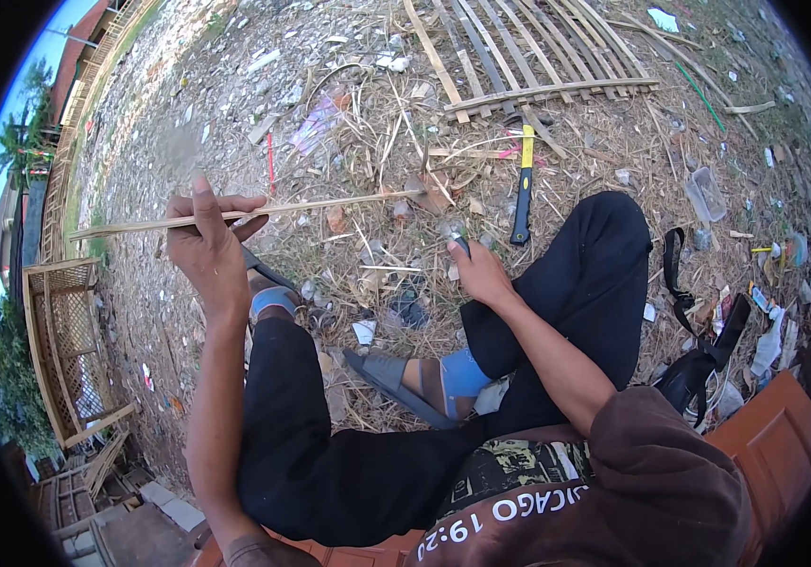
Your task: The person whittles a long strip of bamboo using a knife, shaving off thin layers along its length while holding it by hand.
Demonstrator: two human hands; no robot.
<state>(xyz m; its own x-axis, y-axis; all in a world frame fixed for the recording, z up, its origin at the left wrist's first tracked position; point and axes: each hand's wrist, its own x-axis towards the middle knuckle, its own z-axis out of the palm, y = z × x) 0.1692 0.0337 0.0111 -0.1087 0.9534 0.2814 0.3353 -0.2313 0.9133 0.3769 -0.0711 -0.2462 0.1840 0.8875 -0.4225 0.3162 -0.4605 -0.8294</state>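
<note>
My left hand (212, 231) is closed on a long, thin bamboo strip (330, 204), held nearly level across the view. The far right end of the strip lies over or against a reddish-brown brick-like piece (436, 196) on the ground; I cannot tell if they touch. In my right hand (483, 274), fingers wrap round a short dark handle (463, 246); what extends beyond it is too blurred to make out. Just beyond that hand lies a tool with a yellow-and-black handle (524, 184), probably a hammer, its head partly hidden by bamboo.
A slatted bamboo panel (547, 92) lies at the far right. A lattice frame (70, 345) stands at the left. A clear plastic tub (705, 195) and a black strapped bag (694, 378) rest at the right. Litter and dry straw cover the ground around my sandalled feet (391, 378).
</note>
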